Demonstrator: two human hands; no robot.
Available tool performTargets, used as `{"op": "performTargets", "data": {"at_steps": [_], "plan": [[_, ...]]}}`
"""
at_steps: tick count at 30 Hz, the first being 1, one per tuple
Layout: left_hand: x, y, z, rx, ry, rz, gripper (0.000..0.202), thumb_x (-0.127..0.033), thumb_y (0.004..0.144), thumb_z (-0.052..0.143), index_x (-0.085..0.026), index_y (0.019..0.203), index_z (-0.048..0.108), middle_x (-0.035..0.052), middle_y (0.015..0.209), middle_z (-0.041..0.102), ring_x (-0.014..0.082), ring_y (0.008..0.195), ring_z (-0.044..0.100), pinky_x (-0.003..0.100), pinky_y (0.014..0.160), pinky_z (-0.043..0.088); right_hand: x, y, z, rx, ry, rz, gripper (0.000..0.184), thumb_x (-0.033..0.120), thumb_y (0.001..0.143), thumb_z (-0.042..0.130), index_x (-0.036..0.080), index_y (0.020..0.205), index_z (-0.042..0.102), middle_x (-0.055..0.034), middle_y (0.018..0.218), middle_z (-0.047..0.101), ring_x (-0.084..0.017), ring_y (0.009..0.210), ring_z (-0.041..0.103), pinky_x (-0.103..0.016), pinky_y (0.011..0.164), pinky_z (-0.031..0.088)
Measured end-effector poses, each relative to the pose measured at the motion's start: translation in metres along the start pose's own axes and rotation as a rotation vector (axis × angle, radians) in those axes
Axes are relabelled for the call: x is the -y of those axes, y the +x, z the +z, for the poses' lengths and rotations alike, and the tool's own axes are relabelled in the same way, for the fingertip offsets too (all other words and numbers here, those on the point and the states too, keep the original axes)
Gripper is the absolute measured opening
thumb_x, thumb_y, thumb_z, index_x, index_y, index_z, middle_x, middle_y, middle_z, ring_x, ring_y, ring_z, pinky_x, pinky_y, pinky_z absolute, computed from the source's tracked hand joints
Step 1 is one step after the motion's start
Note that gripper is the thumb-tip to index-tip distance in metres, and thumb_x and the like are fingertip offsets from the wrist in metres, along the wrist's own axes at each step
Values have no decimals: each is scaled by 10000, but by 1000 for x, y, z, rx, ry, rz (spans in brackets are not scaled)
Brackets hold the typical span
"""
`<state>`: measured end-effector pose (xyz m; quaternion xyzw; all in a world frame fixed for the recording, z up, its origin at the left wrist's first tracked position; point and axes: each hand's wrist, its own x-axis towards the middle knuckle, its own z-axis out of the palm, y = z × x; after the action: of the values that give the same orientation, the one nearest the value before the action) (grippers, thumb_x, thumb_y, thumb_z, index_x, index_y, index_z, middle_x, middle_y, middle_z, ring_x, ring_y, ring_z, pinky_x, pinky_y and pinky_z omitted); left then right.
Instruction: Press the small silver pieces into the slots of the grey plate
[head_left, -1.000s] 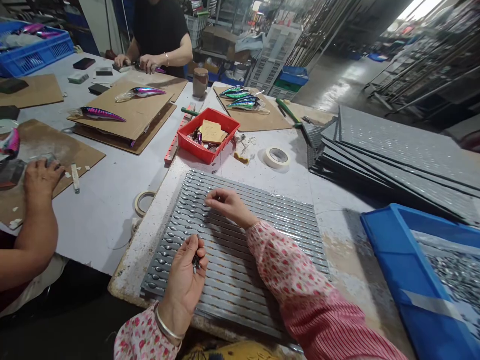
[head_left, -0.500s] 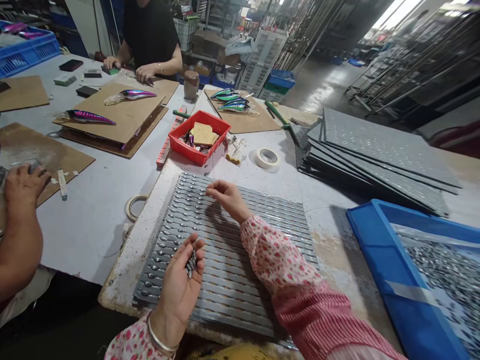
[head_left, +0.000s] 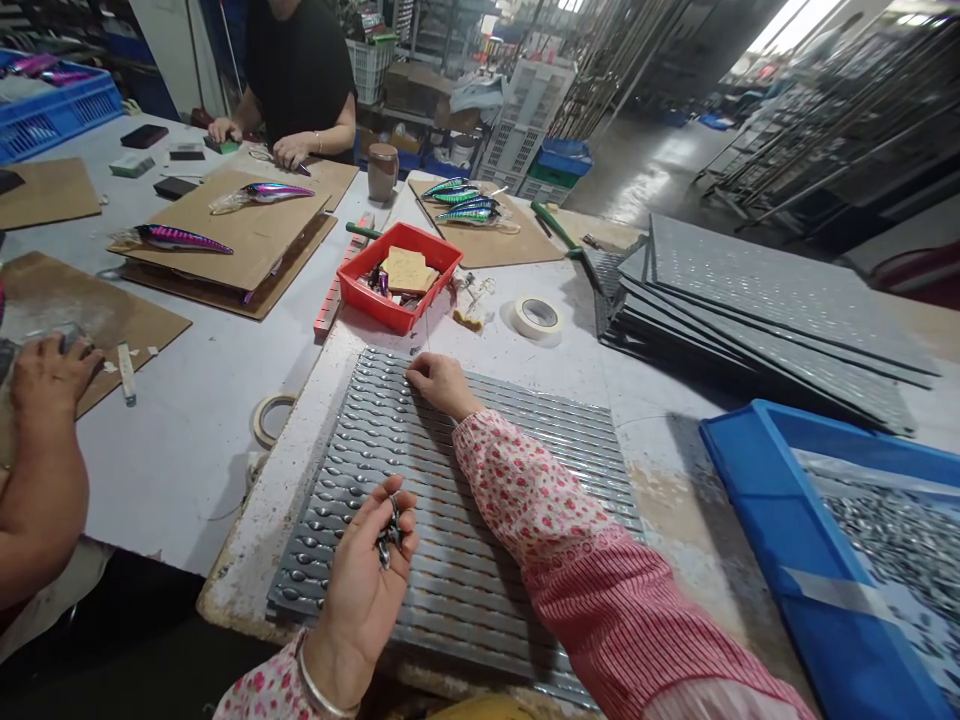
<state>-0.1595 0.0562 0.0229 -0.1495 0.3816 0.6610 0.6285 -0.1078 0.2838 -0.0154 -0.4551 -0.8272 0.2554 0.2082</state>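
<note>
A grey ridged board lies before me, with small shiny spindle-shaped pieces set in rows along its left part. My left hand is palm up over the board's lower left, its fingers curled around several small dark metallic pieces of the same kind. At the upper rows, near the far edge, my right hand has its thumb and fingertips pinched together at the board's surface. Whatever is between those fingertips is hidden.
A blue tray of many small metallic pieces stands at right, below stacked grey boards. Beyond my board are a red bin and a tape roll. A co-worker's hand is at left; another person sits across.
My right hand has moved slightly left and down onto the board, its fingertips lower. The pieces in my left hand have shifted as its fingers moved.
</note>
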Motion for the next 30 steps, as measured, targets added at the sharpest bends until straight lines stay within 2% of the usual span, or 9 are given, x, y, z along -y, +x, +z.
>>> {"op": "performTargets", "data": {"at_steps": [7,10,12,14,16,17,21,25,30], "plan": [[-1,-3,5,-88,-31,1,147,-14,785,527,-107,776,641,81,893,658,108,732,628,189,621,530,4,1,2,-23,-1,30,54,156,744,585,153,723,635,-20,700,629,-138,670,533,-253,652,377],[-3,-4,5,-90,-42,38,149,-16,787,535,-104,822,650,48,826,646,80,677,612,172,603,526,13,-19,-5,4,189,5,78,206,765,585,149,716,603,13,634,566,-104,593,476,-226,594,361],[-3,-3,3,-74,-43,48,135,-41,789,554,-106,859,649,36,798,635,59,618,586,147,545,506,22,-41,-14,140,434,-40,149,279,786,581,145,721,585,29,598,520,-87,547,432,-213,549,346],[-2,-1,1,-55,-56,49,78,-81,786,580,-107,826,641,27,758,623,44,565,555,126,479,471,31,-65,-26,370,629,-98,209,347,789,592,141,754,589,22,626,529,-85,560,436,-210,545,353],[-1,0,0,-43,-72,44,20,-111,773,608,-106,764,625,12,700,598,32,517,515,111,426,429,39,-85,-35,544,710,-152,251,386,773,622,138,805,605,4,683,555,-91,605,460,-213,566,370],[-1,1,-1,-33,-76,40,24,-122,765,621,-106,748,619,5,677,584,27,499,497,106,408,410,42,-93,-38,583,722,-176,266,396,766,633,137,827,612,-4,709,563,-94,624,467,-216,577,376],[1,2,0,7,-58,38,104,-160,709,690,-106,762,619,-14,655,554,15,483,459,96,388,372,49,-109,-40,566,738,-212,280,406,758,651,134,816,618,-5,695,568,-88,606,460,-213,565,374],[2,3,1,-4,-9,80,211,-209,620,766,-124,736,611,-26,632,543,18,487,446,100,403,371,52,-113,-35,530,742,-105,309,433,752,651,127,745,603,14,616,542,-76,553,445,-201,520,354],[2,5,1,2,73,204,255,-243,570,797,-138,707,610,-31,603,530,28,499,429,114,429,367,53,-110,-31,639,889,15,348,460,730,661,119,737,597,2,651,579,-85,591,505,-210,560,401]]}}
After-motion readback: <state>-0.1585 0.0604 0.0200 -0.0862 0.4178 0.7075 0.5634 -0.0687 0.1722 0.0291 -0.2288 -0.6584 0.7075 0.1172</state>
